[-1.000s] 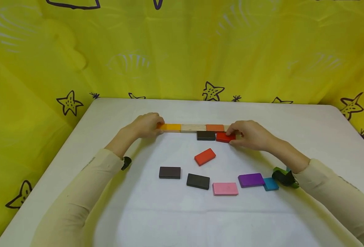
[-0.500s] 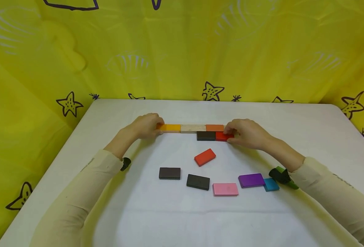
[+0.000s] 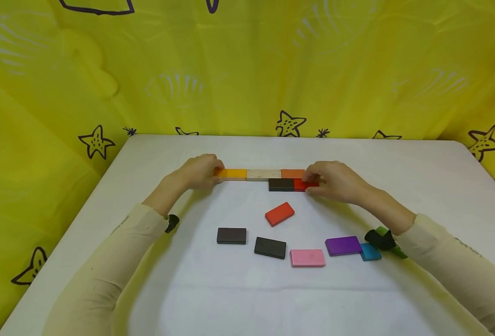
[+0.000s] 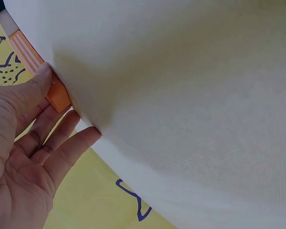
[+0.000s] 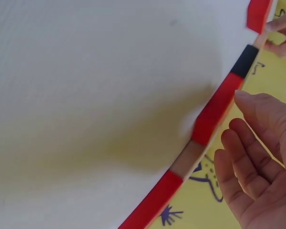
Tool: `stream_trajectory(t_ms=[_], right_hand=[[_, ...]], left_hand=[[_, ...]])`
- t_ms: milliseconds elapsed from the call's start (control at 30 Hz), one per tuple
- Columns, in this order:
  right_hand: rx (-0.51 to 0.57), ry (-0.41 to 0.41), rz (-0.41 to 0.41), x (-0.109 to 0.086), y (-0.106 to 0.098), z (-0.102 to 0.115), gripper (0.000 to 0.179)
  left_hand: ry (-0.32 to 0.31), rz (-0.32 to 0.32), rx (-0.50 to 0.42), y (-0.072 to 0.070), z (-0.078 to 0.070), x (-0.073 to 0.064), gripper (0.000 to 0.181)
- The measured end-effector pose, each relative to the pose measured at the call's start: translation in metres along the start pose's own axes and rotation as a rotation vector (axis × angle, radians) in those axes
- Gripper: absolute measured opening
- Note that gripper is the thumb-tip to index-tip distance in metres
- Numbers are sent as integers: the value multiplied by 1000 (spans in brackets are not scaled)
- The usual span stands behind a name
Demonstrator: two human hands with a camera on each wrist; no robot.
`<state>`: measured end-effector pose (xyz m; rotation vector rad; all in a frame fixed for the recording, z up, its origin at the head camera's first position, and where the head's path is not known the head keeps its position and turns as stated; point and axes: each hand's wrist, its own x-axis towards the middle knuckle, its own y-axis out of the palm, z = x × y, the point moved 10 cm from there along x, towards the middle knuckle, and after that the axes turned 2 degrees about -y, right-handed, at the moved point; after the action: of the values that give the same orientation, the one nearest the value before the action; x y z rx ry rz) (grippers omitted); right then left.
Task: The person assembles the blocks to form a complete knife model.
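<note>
Pressing the red block (image 3: 299, 185) gently sideways against the black block (image 3: 281, 185), while the left hand (image 3: 199, 172) pinches the yellow block (image 3: 234, 174), should keep the joint tight. The right hand's (image 3: 337, 182) fingers pinch the red block, just in front of the orange block (image 3: 292, 173); its long axis runs left-right, parallel to the far edge of the table (image 3: 251, 150).

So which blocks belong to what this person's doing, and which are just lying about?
Apparently in the job:
amber block
plain wood block
orange block
black block
adjoining red block
second plain block
end red block

Just lying about, perhaps spares:
loose red block
dark brown block
loose black block
pink block
purple block
blue block
green block
</note>
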<state>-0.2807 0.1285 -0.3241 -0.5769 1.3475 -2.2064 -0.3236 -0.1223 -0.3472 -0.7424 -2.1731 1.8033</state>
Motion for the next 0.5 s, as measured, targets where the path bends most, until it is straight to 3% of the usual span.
stream_trajectory(t_ms=[300,500], right_hand=[[174,-62,55,-1,14,27,20],[212,-107,117,-5,25,38,22]], left_hand=[[-4,-8,0,0,1,-2,30],[5,-13,3,-1,-2,-2,30]])
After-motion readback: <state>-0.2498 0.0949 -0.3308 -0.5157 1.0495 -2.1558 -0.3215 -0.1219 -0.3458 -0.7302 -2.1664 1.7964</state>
